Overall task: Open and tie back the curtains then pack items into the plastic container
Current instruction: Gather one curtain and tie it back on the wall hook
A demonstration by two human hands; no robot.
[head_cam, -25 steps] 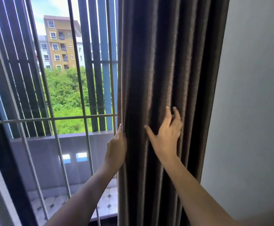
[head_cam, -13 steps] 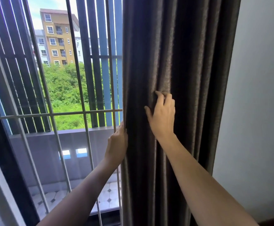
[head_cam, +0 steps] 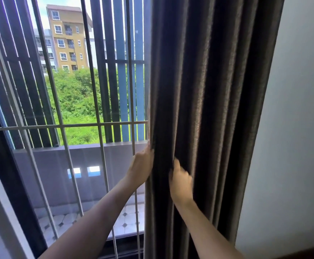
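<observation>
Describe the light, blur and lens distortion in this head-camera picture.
Head view: strong daylight outside backlights the scene, leaving the curtain dark with lit fold ridges; the right hand is smeared by motion blur while the left hand looks sharper; the wide lens bends the window bars and the curtain's edge.

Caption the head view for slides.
Left hand grips the grey curtain at its edge; right hand in its folds, beside the window grille.

Barred window left; white wall right; bright daylight outside.
</observation>
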